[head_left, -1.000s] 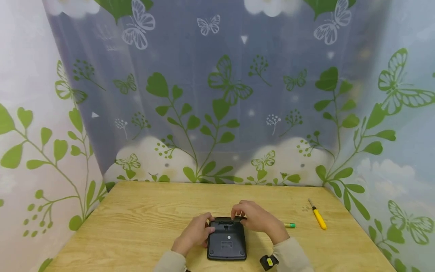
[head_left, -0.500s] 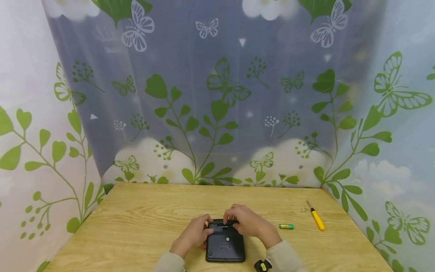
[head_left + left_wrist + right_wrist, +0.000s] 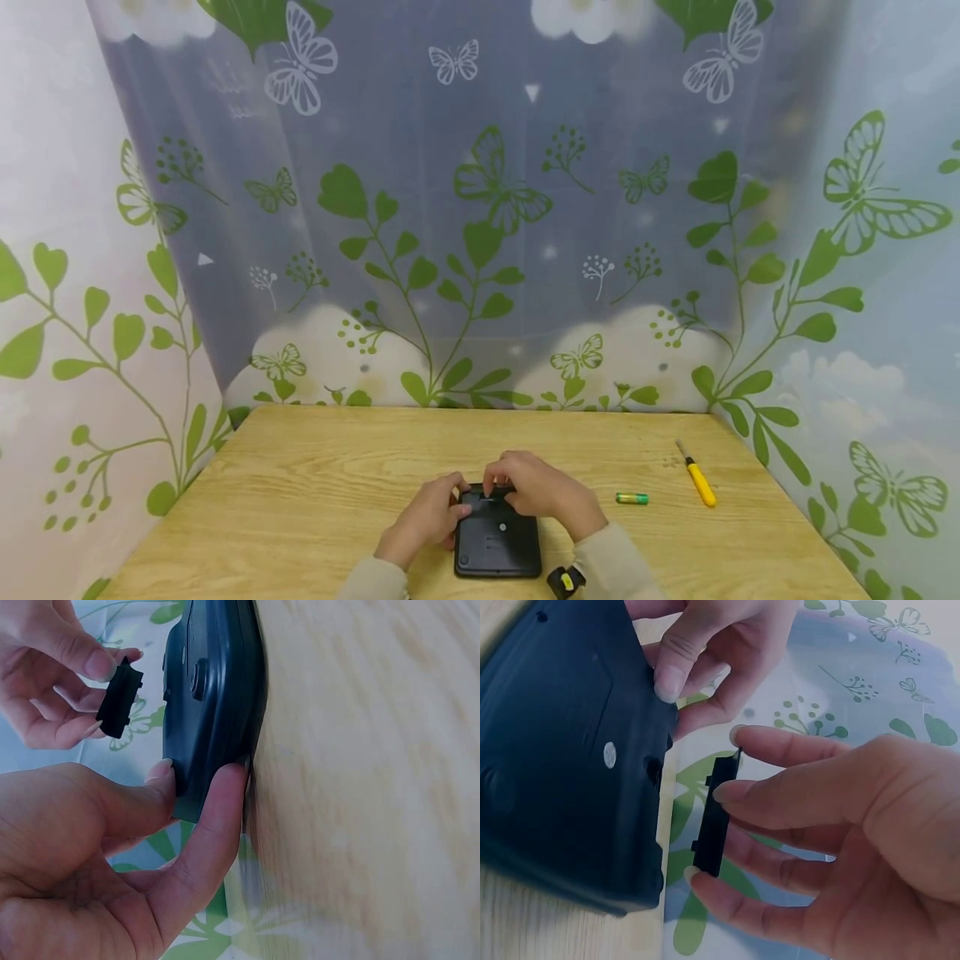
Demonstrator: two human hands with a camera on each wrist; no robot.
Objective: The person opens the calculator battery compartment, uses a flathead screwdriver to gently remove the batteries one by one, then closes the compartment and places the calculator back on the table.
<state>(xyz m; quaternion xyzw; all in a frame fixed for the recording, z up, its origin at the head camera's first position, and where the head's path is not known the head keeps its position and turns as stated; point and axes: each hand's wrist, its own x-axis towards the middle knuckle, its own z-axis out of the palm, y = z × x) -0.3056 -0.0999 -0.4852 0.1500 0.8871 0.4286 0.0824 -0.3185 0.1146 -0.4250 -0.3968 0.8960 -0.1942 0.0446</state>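
A flat black calculator-shaped device lies underside up on the wooden table, with a small round white sticker on it. My left hand grips its far left corner, thumb on the underside and a finger along the edge in the left wrist view. Between the thumb and fingers of my right hand is a small black battery cover with little tabs along one side. The right wrist view shows that cover just off the device's edge, apart from it. In the head view the right fingers partly hide the battery compartment.
Right of the device lies a green and gold battery. Farther right is a screwdriver with a yellow handle, small specks beside its shaft. A patterned curtain hangs behind the table's back edge.
My right hand has moved left along the device's far edge with the cover, uncovering the battery on the table. The left hand keeps its grip. The head view has shifted slightly.
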